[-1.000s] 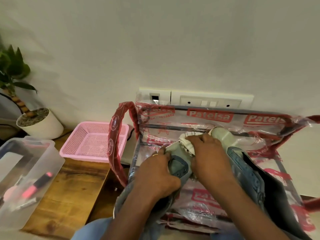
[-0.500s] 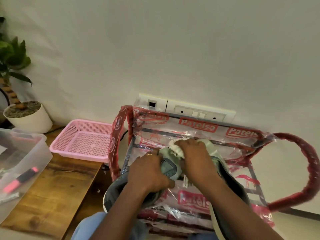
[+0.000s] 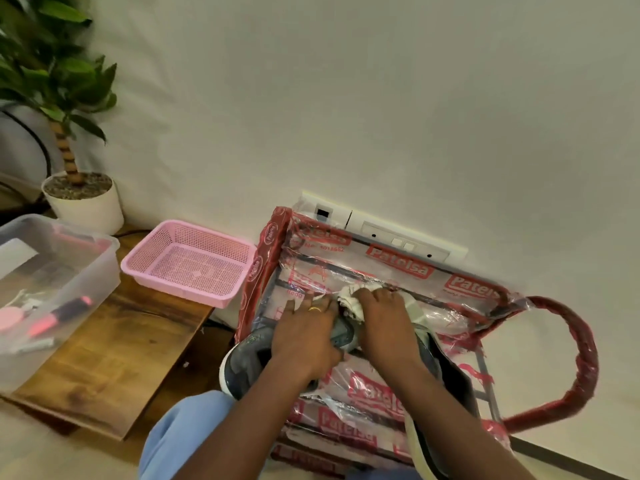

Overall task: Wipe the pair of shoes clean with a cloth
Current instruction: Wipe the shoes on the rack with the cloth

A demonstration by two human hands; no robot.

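A grey shoe (image 3: 244,362) with a white sole lies on a plastic-wrapped chair seat (image 3: 367,393), toe toward the lower left. My left hand (image 3: 304,337) grips this shoe across its upper. My right hand (image 3: 384,320) clutches a crumpled white cloth (image 3: 349,299) and presses it on the shoe's far end. A second shoe (image 3: 440,379), dark with a pale sole, lies to the right under my right forearm, partly hidden.
A pink mesh basket (image 3: 187,261) sits on a low wooden table (image 3: 114,355) at left, beside a clear plastic box (image 3: 52,285) holding small items. A potted plant (image 3: 79,199) stands behind. The chair's red-wrapped armrest loop (image 3: 581,358) sticks out right, against the wall sockets (image 3: 398,237).
The camera view has shifted, so everything sits lower and more to the right. Both hands stay on the grey shoe, with the cloth hand rubbing near its far end.
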